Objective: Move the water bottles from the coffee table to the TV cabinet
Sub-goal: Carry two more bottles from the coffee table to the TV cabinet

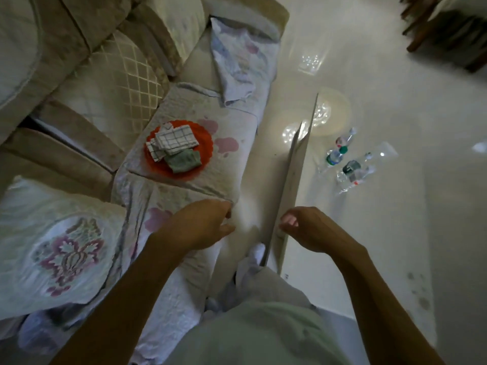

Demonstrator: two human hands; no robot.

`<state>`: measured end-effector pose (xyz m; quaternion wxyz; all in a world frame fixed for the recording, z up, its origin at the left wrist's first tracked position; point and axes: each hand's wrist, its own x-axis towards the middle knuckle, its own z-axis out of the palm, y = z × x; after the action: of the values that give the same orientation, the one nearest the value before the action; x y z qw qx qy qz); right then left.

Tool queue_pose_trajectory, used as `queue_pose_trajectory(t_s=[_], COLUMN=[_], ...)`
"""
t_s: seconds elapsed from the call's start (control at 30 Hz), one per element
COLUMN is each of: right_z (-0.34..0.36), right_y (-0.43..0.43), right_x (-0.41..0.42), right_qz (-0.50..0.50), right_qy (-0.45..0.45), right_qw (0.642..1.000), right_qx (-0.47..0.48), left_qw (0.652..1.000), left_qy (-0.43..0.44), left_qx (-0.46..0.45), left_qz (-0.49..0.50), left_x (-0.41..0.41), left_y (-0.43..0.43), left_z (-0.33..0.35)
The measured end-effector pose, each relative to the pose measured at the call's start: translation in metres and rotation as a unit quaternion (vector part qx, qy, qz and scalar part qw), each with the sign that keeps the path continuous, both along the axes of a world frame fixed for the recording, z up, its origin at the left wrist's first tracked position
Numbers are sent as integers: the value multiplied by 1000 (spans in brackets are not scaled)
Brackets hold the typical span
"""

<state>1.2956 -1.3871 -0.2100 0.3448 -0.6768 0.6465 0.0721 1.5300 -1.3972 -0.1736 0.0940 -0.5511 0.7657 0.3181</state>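
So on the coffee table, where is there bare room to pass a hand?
The coffee table is bare between the right hand and the water bottles, and along its near end. It is crowded only at the bottles. Both hands are empty; the left hand is over the sofa edge.

Dim, soft-focus wide-angle view with bent edges; ceiling-light glare spots on the glossy floor (311,61), forearms in shadow
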Motion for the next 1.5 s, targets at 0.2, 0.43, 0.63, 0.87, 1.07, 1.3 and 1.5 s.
queue_pose_trajectory(t_s=[0.2, 0.43, 0.63, 0.87, 1.07, 1.3, 1.5], right_z=[-10, -11, -9, -19, -30, -36, -54], right_y=[-57, -124, -158, -185, -229, -283, -287], right_x=[-51, -119, -172, -205, -232, -243, -246], right_qz=[-54, -102, -176, -264, -356, -459, -511], right_qy=[-7, -11, -19, -20, -2, -17, -27], right_qw=[999, 995, 984, 962, 930, 884, 853], right_qx=[1, 13, 18, 64, 90, 81, 99], left_qw=[999, 992, 979, 953, 919, 877, 856], left_qy=[-16, -28, -18, -30, -11, -12, -14], left_qx=[-8, -13, -4, 25, 26, 0, 29], left_qz=[-51, -125, -203, -299, -394, -480, -515], left_x=[-53, -144, -213, -264, -317, -365, -393], left_y=[-83, -177, -235, -304, -382, -464, -488], left_z=[0, 1, -10, -29, -46, -72, -104])
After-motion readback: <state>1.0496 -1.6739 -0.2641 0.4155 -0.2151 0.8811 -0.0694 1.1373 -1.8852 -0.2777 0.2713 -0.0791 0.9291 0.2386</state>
